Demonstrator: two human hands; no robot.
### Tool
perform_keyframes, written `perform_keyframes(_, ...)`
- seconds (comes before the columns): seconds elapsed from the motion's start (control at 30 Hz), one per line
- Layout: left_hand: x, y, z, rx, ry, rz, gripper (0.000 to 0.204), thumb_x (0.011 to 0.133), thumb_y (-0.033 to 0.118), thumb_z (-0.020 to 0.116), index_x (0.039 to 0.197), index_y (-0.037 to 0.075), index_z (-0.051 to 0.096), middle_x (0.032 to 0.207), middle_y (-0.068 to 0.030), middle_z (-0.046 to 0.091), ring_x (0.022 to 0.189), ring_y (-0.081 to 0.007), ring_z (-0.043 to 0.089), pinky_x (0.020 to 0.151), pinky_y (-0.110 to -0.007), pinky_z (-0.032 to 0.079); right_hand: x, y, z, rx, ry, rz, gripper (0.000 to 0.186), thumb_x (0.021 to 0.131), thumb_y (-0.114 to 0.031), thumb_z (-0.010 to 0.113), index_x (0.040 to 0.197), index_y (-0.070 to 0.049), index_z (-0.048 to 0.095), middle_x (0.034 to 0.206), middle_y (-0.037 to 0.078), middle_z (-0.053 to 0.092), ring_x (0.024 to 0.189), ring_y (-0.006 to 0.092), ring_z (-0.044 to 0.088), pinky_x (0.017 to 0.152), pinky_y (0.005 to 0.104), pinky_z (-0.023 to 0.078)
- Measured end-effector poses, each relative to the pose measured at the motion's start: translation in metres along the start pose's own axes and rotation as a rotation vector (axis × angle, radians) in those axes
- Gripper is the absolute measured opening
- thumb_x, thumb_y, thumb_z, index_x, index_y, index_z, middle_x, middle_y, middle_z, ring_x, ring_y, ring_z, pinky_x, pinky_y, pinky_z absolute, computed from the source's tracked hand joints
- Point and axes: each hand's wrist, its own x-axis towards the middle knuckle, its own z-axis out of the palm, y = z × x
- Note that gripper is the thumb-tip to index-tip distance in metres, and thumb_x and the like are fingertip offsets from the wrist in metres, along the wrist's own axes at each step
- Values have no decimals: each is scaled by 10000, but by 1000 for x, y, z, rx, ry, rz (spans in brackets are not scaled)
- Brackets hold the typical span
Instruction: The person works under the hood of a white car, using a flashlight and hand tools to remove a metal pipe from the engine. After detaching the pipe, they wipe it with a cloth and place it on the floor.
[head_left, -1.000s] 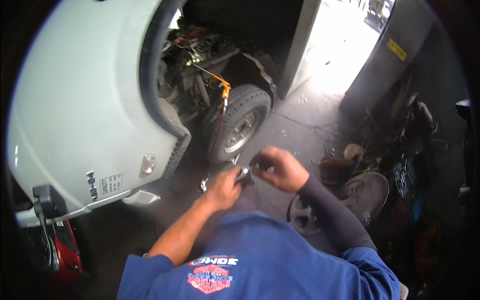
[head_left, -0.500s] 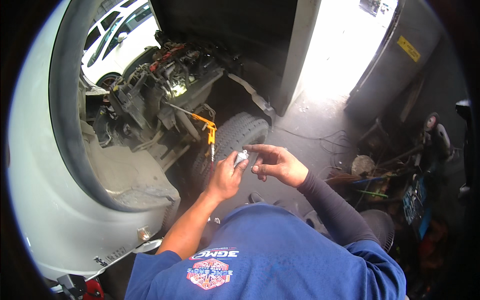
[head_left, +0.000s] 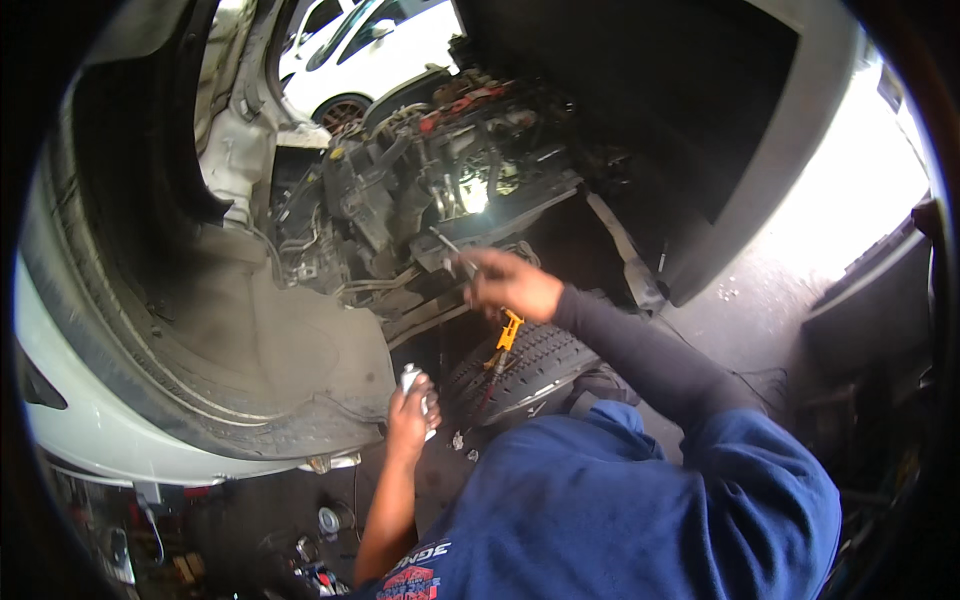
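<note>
My left hand [head_left: 408, 415] is closed around a small silvery-white tube [head_left: 409, 377], whose narrow end sticks up above the fingers. Farther forward, my right hand [head_left: 512, 285] is blurred by motion and lies over the middle of an orange air blow gun [head_left: 509, 330]. The gun's thin metal nozzle [head_left: 443, 239] shows beyond the fingers, pointing toward the engine. Whether these fingers grip the gun cannot be made out. A hose hangs from the gun's lower end, in front of a tire [head_left: 540, 368].
An exposed engine [head_left: 440, 170] fills the space ahead, beside a dusty wheel-arch panel [head_left: 290, 330]. A pale vehicle body [head_left: 60, 350] curves along the left. Tools [head_left: 320, 578] and a round can [head_left: 330, 520] are on the floor at lower left. A white car [head_left: 400, 50] stands beyond.
My hands have parted: the left, still with the tube, is lower, and the right has left the tube for the blow gun. The view has shifted left toward the engine and wheel arch.
</note>
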Motion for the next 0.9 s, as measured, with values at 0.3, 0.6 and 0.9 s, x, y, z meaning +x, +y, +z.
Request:
perform_keyframes(0.3, -51, -97, 1, -95, 829, -127, 293, 1035, 376, 610, 1015, 85, 590, 729, -28, 528, 535, -159, 502, 495, -314, 421, 215, 125, -215, -1055, 236, 102, 660, 967, -393, 589, 1576, -193, 431, 1283, 256, 684, 1131, 422, 680, 1027, 491, 526)
perform_keyframes(0.6, -143, -187, 89, -168, 1102, -470, 328, 1050, 426, 577, 892, 140, 540, 665, -17, 500, 493, -171, 476, 458, -340, 406, 292, 167, -251, 183, 153, 566, 404, 995, -269, 566, 1362, -113, 502, 941, 66, 607, 687, 154, 546, 587, 314, 460)
perform_keyframes(0.9, -236, -351, 88, -487, 1266, -752, 405, 1054, 489, 548, 836, 149, 517, 647, -31, 497, 487, -237, 445, 482, -418, 389, 300, 148, -242, 625, 147, 654, 138, 969, -194, 571, 1068, -118, 514, 814, 33, 530, 610, 127, 449, 509, 290, 383)
